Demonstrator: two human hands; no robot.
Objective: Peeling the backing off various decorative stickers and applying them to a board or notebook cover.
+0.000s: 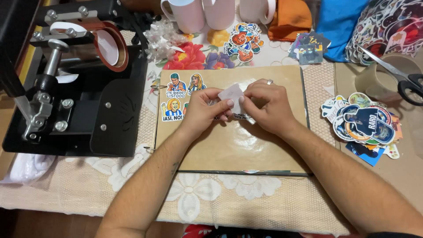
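Lace cloth over a flowered cover spreads across the desk (207,194), seen from above. At frame centre lies a tan board-covered album (233,145) with wire rings at its left edge; three cartoon-figure stickers (178,97) are already stuck in its upper left corner. Both hands meet above the album's upper middle. The left hand (200,110) and right hand (266,105) together pinch a small white sticker (231,93), held backing side up, thumbs and forefingers closed on its edges; whether the backing has started to lift I cannot tell. Judgement: the sticker is very light, thin and limp, likely to curl or fold onto itself, and its adhesive face would grab fingers or the cover on contact. Best held by the extreme edges or a corner, with light pressure, keeping fingertips off the glue. Left of frame: a black mug heat press (79,88). Top centre: white mugs (207,13). Right of frame: a loose pile of printed stickers (365,125); upper right, black-handled scissors (403,77) resting on a roll of tape (379,83). Blue and orange cloths sit along the top edge.
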